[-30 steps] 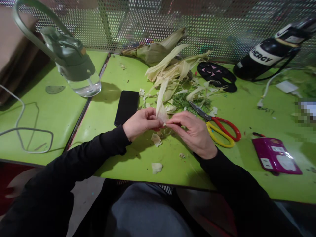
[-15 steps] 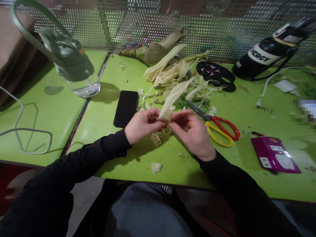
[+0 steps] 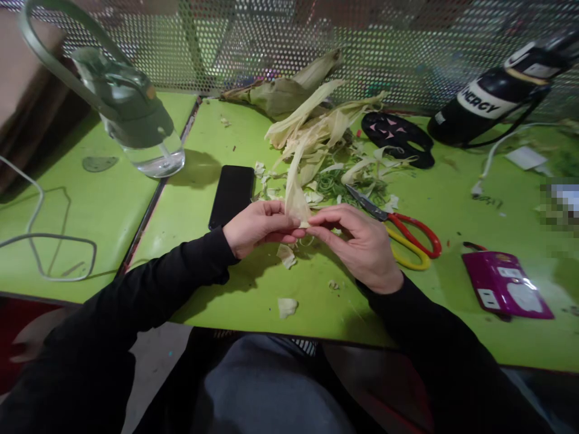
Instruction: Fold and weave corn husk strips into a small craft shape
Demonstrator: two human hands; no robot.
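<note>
A pale strip of corn husk [image 3: 296,196] stands up between my two hands, its wide lower end at my fingertips. My left hand [image 3: 262,228] pinches it between thumb and fingers. From the other side, my right hand [image 3: 357,242] closes thumb and forefinger on the lower edge. Behind the hands lies a heap of loose husks [image 3: 332,123] with a bundle of green strands [image 3: 335,185]. Scissors [image 3: 398,230] with one red and one yellow handle lie beyond my right hand. A black phone [image 3: 232,196] rests beside my left hand.
A clear-based green bottle [image 3: 145,120] stands at the left and a black bottle [image 3: 484,99] leans at the right. A black palette-shaped piece [image 3: 398,138], a purple case [image 3: 506,283] and cables lie on the green table [image 3: 217,313]. A perforated metal screen [image 3: 217,48] borders the back.
The husk strip has swung from leaning right to nearly upright, tilting slightly left at its base. My right hand has shifted slightly right, its fingers straighter.
</note>
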